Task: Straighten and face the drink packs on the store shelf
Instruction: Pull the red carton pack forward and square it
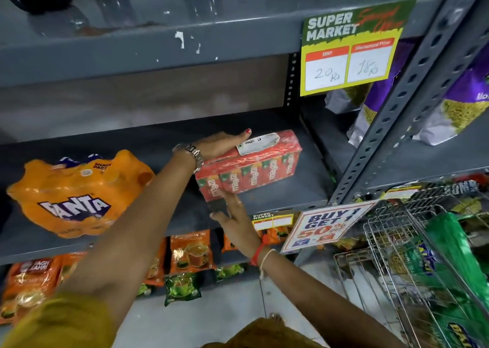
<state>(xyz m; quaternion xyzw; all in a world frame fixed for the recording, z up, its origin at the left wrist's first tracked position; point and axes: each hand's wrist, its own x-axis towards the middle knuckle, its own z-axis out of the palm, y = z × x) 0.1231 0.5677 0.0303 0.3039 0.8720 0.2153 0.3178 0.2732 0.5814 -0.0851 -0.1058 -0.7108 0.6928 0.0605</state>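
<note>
A red shrink-wrapped drink pack (254, 170) of small cartons lies on the grey middle shelf (285, 196), set at a slight angle with a white label on top. My left hand (219, 145), a watch on its wrist, curls over the pack's top and back edge and holds it. My right hand (234, 215) is flat with its fingers apart, touching the pack's front left corner. An orange Fanta pack (76, 194) sits tilted at the shelf's left, apart from both hands.
A supermarket price sign (349, 48) hangs from the upper shelf, and a "Buy 1 Get 1" card (325, 226) sticks out below the pack. Orange tea pouches (190, 249) fill the lower shelf. A wire basket (391, 244) stands right. Purple snack bags (383, 96) occupy the neighbouring bay.
</note>
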